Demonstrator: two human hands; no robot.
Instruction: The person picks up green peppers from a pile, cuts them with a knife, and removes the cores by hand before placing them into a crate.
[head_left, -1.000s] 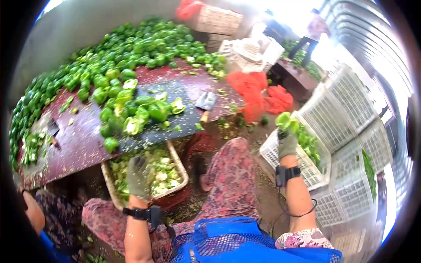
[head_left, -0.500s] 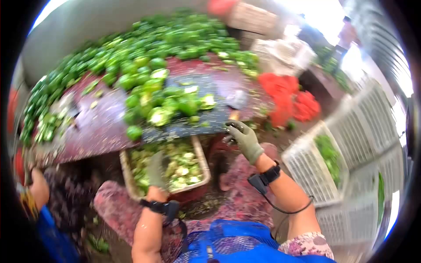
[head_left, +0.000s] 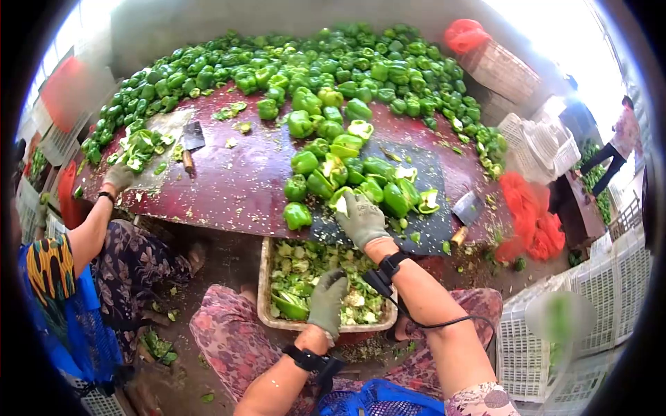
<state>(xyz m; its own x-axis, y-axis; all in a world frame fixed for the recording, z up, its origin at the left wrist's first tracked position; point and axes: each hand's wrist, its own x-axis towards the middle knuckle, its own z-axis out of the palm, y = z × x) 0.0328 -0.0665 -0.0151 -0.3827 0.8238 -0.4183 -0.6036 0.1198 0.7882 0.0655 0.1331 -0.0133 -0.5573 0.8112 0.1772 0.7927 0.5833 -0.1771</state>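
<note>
My right hand (head_left: 364,220), in a grey-green glove, reaches onto the dark cutting mat (head_left: 423,163). Its fingers are bent around a cut green bell pepper (head_left: 340,199) at the near edge of a pile of whole and halved peppers. My left hand (head_left: 327,301), gloved too, hovers over a pale plastic bin (head_left: 266,291) of pepper cores and scraps (head_left: 295,260). Its fingers are loosely bent, thumb apart, with nothing visible in them. A cleaver (head_left: 468,208) with a wooden handle lies flat to the right of my right hand.
A large heap of green peppers (head_left: 347,62) covers the table's far side. At left, a co-worker's gloved hand (head_left: 119,177) touches cut peppers near another cleaver (head_left: 193,135). Red net bags (head_left: 531,215) and white crates (head_left: 527,360) stand at right. A person (head_left: 621,135) is farther back.
The view has swung left and sharpened. My right hand has moved from beside the cleaver's handle to the pepper pile. My left hand remains over the scrap bin.
</note>
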